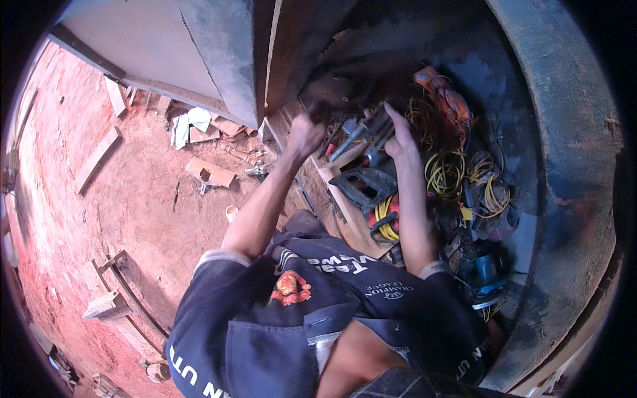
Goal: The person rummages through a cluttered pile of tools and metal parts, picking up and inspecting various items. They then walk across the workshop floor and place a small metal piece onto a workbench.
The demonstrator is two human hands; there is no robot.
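Both my arms reach forward into a dark, deep box-like space full of tools. My left hand (305, 134) is closed near the inner wooden edge, its fingertips lost in shadow; what it holds, if anything, I cannot make out. My right hand (398, 136) has one finger pointing up and the others curled in shadow over dark, bar-like shapes. Beside it, a blue-grey long tool (348, 141) slants down to the left. Below the hands lie a black handsaw handle (363, 188) and a red reel with yellow cord (387, 217).
An orange power tool (446, 99) lies at the far right of the box. Coils of yellow cable (444, 174) and a blue tool (488, 268) lie nearer. The thick curved box rim (574, 166) bounds the right. Wood scraps (211, 172) lie on reddish ground at left.
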